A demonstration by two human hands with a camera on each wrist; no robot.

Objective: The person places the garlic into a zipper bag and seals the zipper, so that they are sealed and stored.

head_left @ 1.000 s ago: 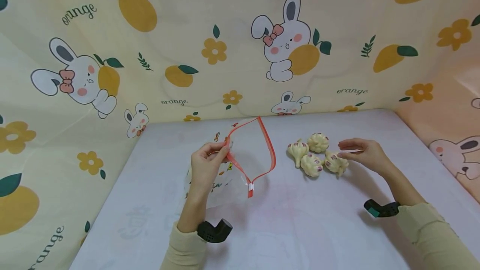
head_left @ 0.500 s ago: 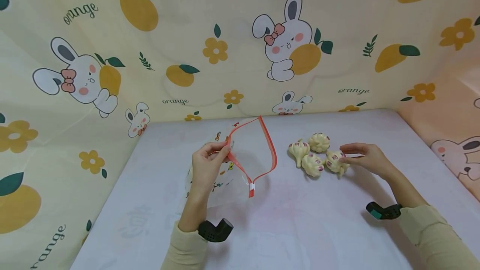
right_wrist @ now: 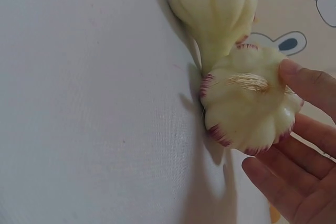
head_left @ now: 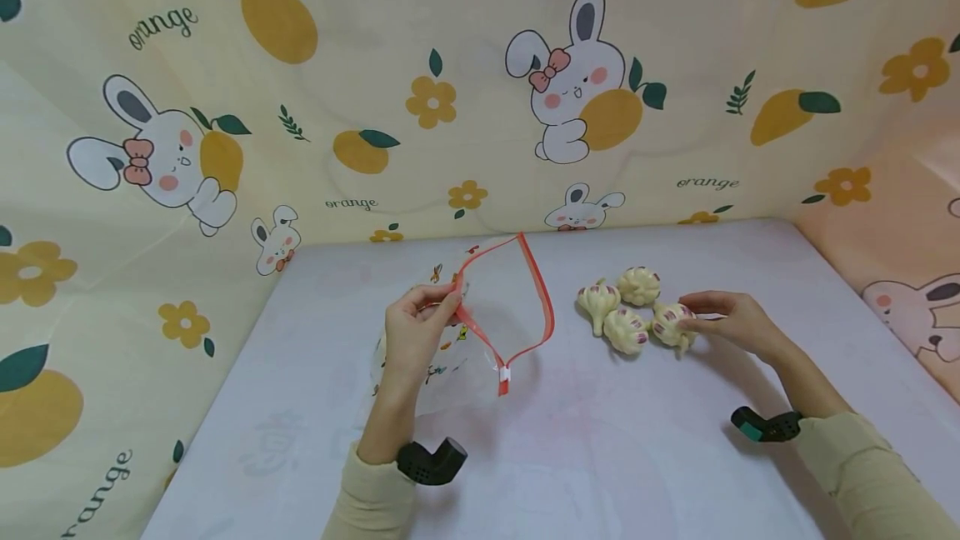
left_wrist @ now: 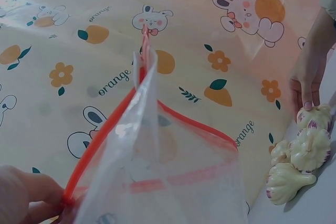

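Cloth wall (head_left: 360, 90): rabbits and oranges, along the far side.
Table (head_left: 600, 457): pale, under everything.
Clear bag (head_left: 537, 275): left of the garlic, red-edged mouth gaping; all four bulbs lie outside it. Head view shows colored prints on its side.
Left hand (head_left: 412, 323): thumb and fingers pressed together, pinching the left side of the bag's red edge.
Right hand (head_left: 738, 325): thumb and fingers parted around the right bulb (head_left: 667, 323), gripping it; the right wrist view alone shows its pale root tuft (right_wrist: 249, 81) (a little brush of threads, close to the thumb).
Other garlic: left bulb (head_left: 597, 300), near bulb (head_left: 626, 332) and far bulb (head_left: 639, 286), clustered left of the gripped one.
Slider (head_left: 504, 373): white, at the mouth's near corner.
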